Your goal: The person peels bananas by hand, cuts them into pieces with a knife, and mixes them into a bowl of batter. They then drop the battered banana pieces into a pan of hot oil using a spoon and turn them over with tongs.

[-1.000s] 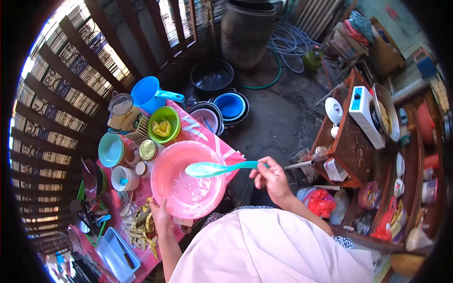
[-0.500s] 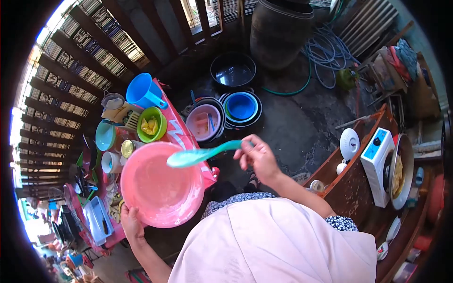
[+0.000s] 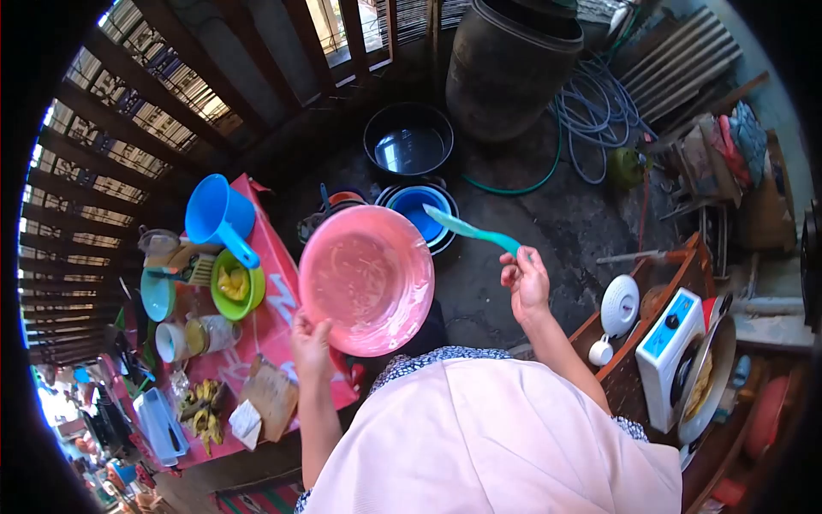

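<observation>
A pink plastic basin (image 3: 360, 270) is gripped at its lower left rim by my left hand (image 3: 312, 343). Pale smears and streaks mark its inside. My right hand (image 3: 527, 283) closes around the handle end of a teal spatula (image 3: 473, 230), apart from the basin and to its right. The spatula's blade points up and left, in line of sight with a blue basin (image 3: 411, 206) in a stack on the floor. The pink basin partly hides the containers beside that stack.
To the left, a pink-covered table (image 3: 282, 295) holds a blue dipper (image 3: 219, 210), a green bowl (image 3: 237, 291) with yellow pieces, bananas (image 3: 204, 411) and a wooden board (image 3: 272, 398). A stove (image 3: 670, 351) with a pan (image 3: 706, 385) stands right. A black tub (image 3: 409, 141) is ahead.
The pink basin has moved right, off the table's edge, with my left hand on it. My right hand has drawn the spatula right, away from above the basin. The view has shifted.
</observation>
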